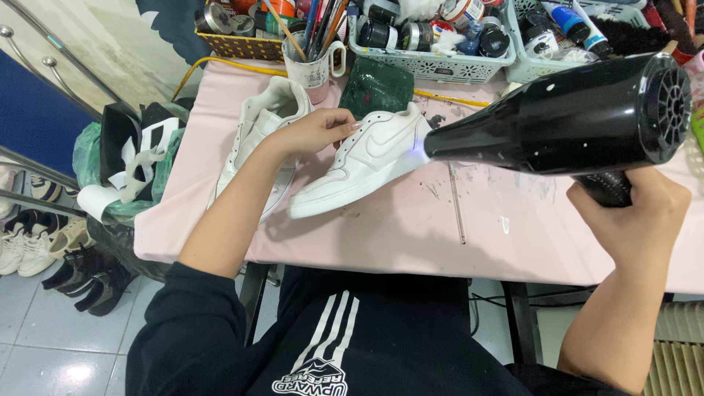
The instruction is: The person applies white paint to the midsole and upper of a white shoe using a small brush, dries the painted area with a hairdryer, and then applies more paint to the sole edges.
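My left hand (317, 130) grips the collar of a white sneaker (363, 165) that lies on its side on the pink table (411, 227). My right hand (632, 220) holds the handle of a black hair dryer (565, 117). Its nozzle points at the sneaker's heel and almost touches it. A second white sneaker (265, 121) lies on the table just behind my left forearm.
A white mug of brushes (314, 62), a dark green sponge block (376, 86) and baskets of paint jars and bottles (433, 37) line the table's far edge. On the floor to the left stand shoes (51, 246) and a bag of scraps (128, 165).
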